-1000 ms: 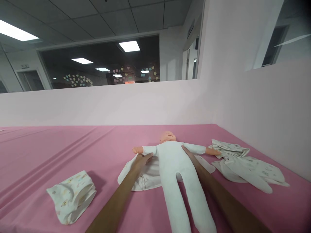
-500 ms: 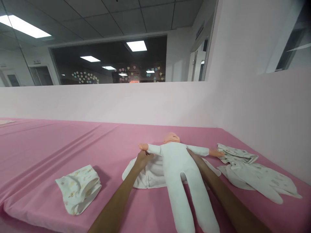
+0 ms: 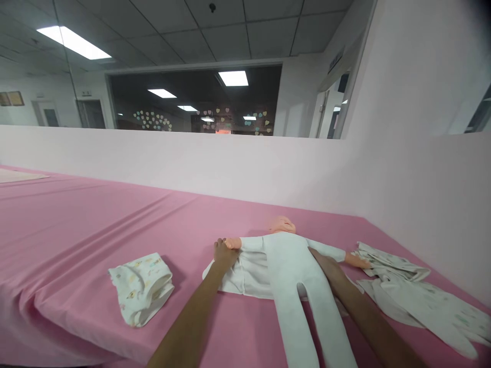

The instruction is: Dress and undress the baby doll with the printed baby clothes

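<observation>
Lying lower centre-right: one doll [image 3: 293,260], white-suited, arms spread, over white garment [image 3: 255,276] | left hand [image 3: 225,255]: touching doll's hand [image 3: 232,244], grip I cannot tell | right hand [image 3: 324,263]: against doll's side, partly hidden, grip unclear to me | lower left: folded printed cloth [image 3: 141,289] | lower right: printed clothes [image 3: 422,301]

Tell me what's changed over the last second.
The left hand has moved outward, from below the doll's sleeve to the doll's hand at picture left; whether it grips is unclear. The camera has turned left. The right hand stays by the doll's torso; the white garment beneath and the folded cloth lie as before.
</observation>
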